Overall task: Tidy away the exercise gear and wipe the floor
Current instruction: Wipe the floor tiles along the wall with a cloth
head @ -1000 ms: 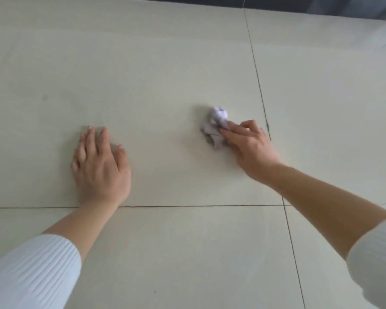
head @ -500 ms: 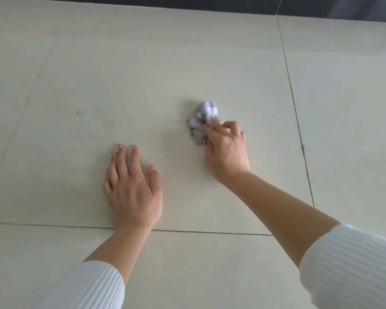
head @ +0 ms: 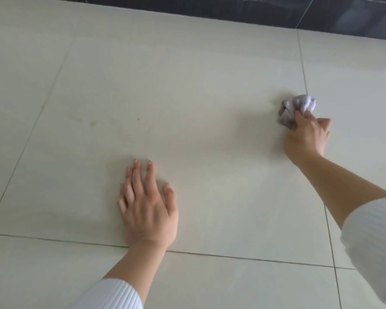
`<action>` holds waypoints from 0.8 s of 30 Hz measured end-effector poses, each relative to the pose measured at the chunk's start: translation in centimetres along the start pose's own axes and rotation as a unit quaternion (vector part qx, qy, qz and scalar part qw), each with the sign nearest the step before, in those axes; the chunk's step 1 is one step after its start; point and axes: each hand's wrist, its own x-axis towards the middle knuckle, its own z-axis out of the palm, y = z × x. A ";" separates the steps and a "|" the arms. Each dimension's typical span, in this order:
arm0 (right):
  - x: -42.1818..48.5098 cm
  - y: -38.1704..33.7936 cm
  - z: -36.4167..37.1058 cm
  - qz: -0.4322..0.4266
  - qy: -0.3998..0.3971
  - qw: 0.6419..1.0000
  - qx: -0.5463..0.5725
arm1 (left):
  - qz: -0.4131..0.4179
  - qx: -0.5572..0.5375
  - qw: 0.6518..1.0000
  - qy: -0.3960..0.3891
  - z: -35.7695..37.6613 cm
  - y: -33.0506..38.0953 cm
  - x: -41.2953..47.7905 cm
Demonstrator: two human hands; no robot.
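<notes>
A crumpled pale lilac wipe (head: pixel 298 108), soiled grey on its underside, is pressed onto the cream tiled floor (head: pixel 187 97) at the right. My right hand (head: pixel 306 136) grips the wipe from behind with curled fingers. My left hand (head: pixel 146 202) lies flat on the same tile, fingers spread and straight, well to the left of the wipe. Both arms wear white ribbed sleeves.
Faint brownish smudges (head: pixel 94 122) and a small dark speck (head: pixel 138 119) mark the tile left of centre. A dark skirting or wall base (head: pixel 254 10) runs along the far edge. Grout lines cross near my left wrist and past the wipe.
My right hand has swept the wipe to the right, away from my left hand, close to the vertical grout line. My left hand stays flat on the floor.
</notes>
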 end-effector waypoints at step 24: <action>-1.8 -2.2 0.2 -0.317 -0.043 0.947 0.015 | -0.006 -0.001 1.000 0.003 0.1 -0.1 0.1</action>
